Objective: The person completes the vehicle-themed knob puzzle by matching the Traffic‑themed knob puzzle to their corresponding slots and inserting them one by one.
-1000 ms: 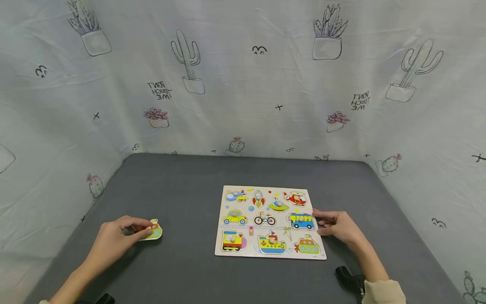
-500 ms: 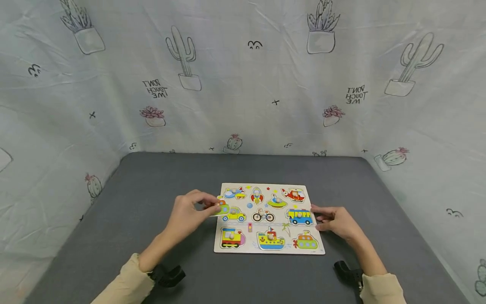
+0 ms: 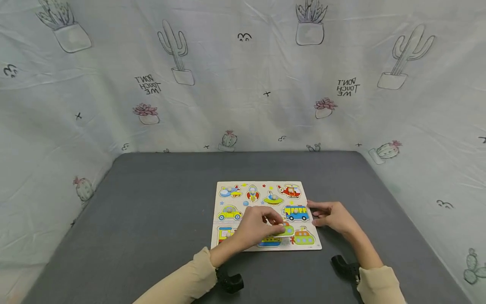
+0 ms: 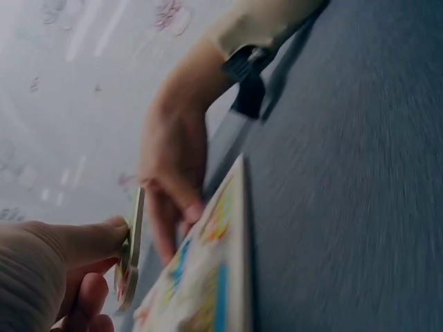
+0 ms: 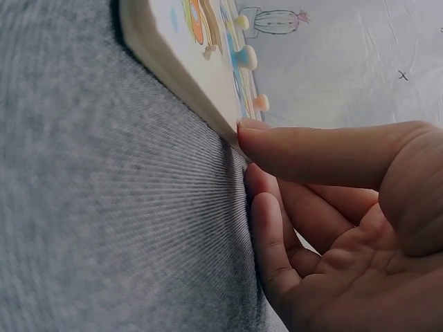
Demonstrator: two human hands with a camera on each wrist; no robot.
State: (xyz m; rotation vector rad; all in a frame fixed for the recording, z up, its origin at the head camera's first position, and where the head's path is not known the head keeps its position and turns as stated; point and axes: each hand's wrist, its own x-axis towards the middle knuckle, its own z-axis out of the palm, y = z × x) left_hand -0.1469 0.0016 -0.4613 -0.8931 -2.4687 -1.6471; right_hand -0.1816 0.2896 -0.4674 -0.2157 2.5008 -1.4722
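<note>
My left hand (image 3: pixel 258 226) is over the lower part of a wooden puzzle board (image 3: pixel 217 207), pinching a green and orange submarine puzzle piece (image 3: pixel 289 230) between thumb and fingers. In the left wrist view the piece (image 4: pixel 131 252) is tilted up on edge, raised above the board's surface. The board's printed submarine spot (image 3: pixel 303 237) lies just right of it. My right hand (image 3: pixel 334 217) holds the board's right edge; in the right wrist view the thumb (image 5: pixel 304 153) presses the edge and the other fingers curl beside it. The left hand covers the bicycle and part of the ship.
Other knobbed pieces sit in the board, among them a bus (image 3: pixel 296 213), a yellow car (image 3: pixel 229 213) and a helicopter (image 3: pixel 290 191). The board lies on a grey table (image 3: pixel 167 202). A white cloth printed with cacti (image 3: pixel 212 63) hangs behind and at the sides.
My left hand has carried the submarine piece rightward from the table at the left, across the board's left edge, to its lower right. The right hand stays at the board's edge.
</note>
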